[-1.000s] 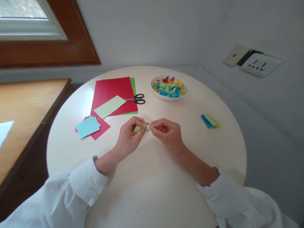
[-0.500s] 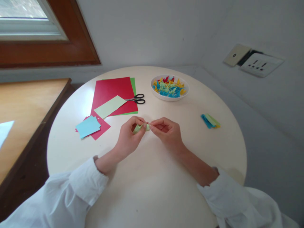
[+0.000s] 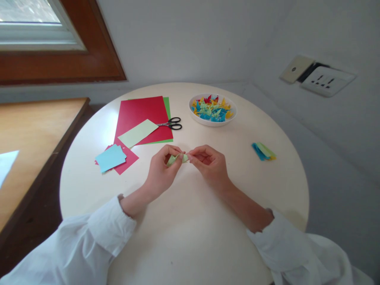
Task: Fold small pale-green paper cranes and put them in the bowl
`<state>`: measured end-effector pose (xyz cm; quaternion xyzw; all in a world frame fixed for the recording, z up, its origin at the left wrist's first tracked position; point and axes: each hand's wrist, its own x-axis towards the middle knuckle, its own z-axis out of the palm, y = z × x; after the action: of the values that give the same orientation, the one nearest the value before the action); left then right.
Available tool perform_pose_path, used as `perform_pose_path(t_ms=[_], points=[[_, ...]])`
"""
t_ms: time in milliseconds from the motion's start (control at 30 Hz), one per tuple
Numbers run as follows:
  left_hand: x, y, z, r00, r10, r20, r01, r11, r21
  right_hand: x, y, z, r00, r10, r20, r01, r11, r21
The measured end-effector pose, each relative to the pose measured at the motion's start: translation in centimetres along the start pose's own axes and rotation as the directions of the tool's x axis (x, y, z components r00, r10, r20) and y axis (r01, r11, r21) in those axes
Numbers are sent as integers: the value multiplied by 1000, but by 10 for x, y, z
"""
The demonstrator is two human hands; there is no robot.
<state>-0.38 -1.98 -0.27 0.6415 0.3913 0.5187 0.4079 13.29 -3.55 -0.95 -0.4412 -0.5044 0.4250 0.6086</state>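
Note:
Between my two hands is a small folded piece of light green paper (image 3: 172,160), partly covered by fingers. My left hand (image 3: 162,168) is closed on it, thumb and fingers pinching its body. With thumb and forefinger, my right hand (image 3: 210,164) pinches the paper's right end; the exact fold there is too small to make out. Beyond the hands stands a white bowl (image 3: 213,123) of small folded paper cranes (image 3: 212,109) in green, blue, yellow and red. Scissors (image 3: 173,124) with black handles lie left of the bowl, their blades partly under a pale green strip (image 3: 138,133).
Red sheets (image 3: 142,109) lie over green ones at the back left of the round white table (image 3: 190,237). Light blue squares (image 3: 111,158) rest on pink paper (image 3: 128,160) at the left. Folded blue, green and yellow papers (image 3: 263,151) lie at the right. A wall socket (image 3: 326,81) is at the right.
Hardly anything differs. My right fingers have shifted very slightly at the paper's end, while both hands keep their hold; the view has moved a touch.

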Motion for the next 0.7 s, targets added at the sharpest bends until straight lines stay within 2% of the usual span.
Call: perform_pose_path(t_ms=[233, 400, 700], points=[[1, -1, -2, 1000, 9, -26, -9, 1000, -5, 1, 0, -1, 999, -1, 32, 0, 1000, 15], [1, -1, -2, 999, 6, -34, -6, 1000, -9, 1, -1, -1, 1000, 8, 5, -8, 999, 50], [1, 0, -1, 999, -8, -37, 8, 1000, -3, 0, 4, -3, 999, -44, -22, 43, 998, -41]])
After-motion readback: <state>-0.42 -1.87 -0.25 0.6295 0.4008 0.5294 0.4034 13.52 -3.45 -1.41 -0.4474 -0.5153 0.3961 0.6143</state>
